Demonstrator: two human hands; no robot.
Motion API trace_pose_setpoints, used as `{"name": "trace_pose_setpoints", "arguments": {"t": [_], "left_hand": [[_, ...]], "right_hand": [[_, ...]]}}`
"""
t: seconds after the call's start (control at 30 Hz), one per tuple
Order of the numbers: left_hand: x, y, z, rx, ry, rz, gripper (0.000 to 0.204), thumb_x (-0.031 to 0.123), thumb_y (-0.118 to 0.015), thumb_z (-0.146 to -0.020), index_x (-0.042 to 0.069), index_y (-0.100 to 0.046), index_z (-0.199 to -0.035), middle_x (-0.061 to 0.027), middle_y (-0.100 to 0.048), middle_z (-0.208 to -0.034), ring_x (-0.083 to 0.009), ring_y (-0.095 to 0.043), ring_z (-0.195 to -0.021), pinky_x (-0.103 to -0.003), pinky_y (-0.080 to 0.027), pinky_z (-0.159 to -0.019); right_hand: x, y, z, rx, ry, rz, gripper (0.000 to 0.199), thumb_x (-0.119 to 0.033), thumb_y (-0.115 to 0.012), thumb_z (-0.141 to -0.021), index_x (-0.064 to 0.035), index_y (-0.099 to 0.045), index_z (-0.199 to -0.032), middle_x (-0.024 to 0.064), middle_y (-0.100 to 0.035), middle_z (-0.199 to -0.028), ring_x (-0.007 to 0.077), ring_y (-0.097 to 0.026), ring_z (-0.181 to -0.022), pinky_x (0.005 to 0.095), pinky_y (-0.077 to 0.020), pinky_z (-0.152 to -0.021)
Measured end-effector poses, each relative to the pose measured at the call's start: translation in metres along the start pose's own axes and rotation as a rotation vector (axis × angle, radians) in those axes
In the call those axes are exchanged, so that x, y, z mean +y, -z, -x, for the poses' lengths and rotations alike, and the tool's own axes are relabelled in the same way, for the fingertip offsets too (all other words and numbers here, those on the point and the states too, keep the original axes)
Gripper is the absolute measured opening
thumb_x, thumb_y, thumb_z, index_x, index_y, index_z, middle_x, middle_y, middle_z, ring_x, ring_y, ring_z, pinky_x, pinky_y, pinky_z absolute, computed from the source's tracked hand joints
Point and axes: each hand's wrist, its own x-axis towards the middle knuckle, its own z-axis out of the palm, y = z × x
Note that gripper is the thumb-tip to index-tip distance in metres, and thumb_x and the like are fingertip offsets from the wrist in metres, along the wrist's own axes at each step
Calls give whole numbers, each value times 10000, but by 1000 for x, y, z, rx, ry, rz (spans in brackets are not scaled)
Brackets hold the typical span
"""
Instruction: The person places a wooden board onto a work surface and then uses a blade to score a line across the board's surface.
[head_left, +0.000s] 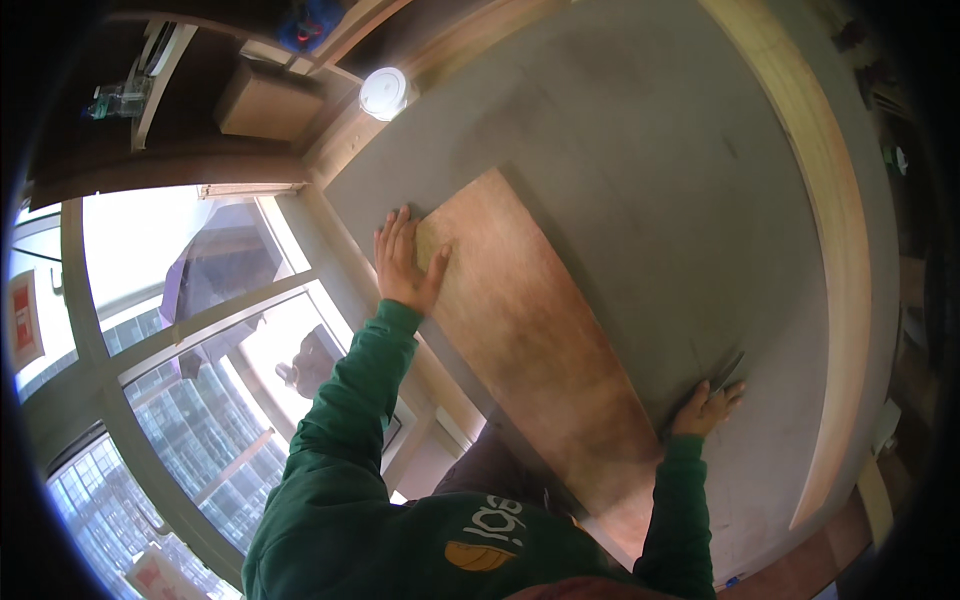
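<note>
A long reddish-brown wooden board (pixel 545 330) lies slantwise on the grey tabletop (pixel 680 200), its near end close to my body. My left hand (pixel 408 268) rests on the board's left edge near the far end, fingers stretched and thumb spread onto the wood. Beyond the board's right edge, my right hand (pixel 703 410) is closed around a slim dark knife-like tool (pixel 729 372). Its narrow end points away and to the right, above the grey surface. I cannot make out its exact kind.
A pale wooden strip (pixel 822 250) curves along the right side. At the far left stand a white round-lidded tub (pixel 384 94), a cardboard box (pixel 268 100) and a clear plastic bottle (pixel 120 101). Windows (pixel 215 400) line the left.
</note>
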Motion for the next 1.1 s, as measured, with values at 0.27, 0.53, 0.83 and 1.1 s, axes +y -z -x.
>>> {"name": "trace_pose_setpoints", "arguments": {"t": [0.27,0.53,0.83,1.1], "left_hand": [[-8,-2,-2,29,11,42,567,344,-719,-836,16,-575,-1275,-187,-500,-1448,-378,-386,-1403,-532,-226,-1180],[-9,-4,-5,11,2,67,546,311,-724,-832,-8,-581,-1250,-197,-510,-1437,-391,-395,-1397,-540,-230,-1174],[-36,5,-23,-99,-114,101,435,247,-734,-811,10,-646,-1165,-198,-553,-1395,-410,-426,-1374,-538,-249,-1159],[-53,4,-28,-208,-137,178,320,201,-668,-875,3,-667,-1127,-207,-560,-1396,-411,-411,-1395,-589,-162,-1176]], "right_hand": [[-9,0,-5,13,23,45,661,-393,-402,-1012,67,-319,-1480,235,-111,-1633,492,-78,-1484,632,-39,-1172],[1,-4,-7,104,-2,-60,613,-396,-471,-1000,72,-446,-1396,238,-303,-1566,385,-261,-1462,529,-189,-1184],[-192,35,-47,-363,-330,-1085,306,-372,-577,-1003,-68,-588,-1038,30,-602,-873,130,-588,-694,282,-484,-593],[-331,-24,-73,-694,-288,-1183,265,-302,-623,-983,-40,-595,-1014,82,-674,-889,176,-681,-696,284,-576,-634]]}}
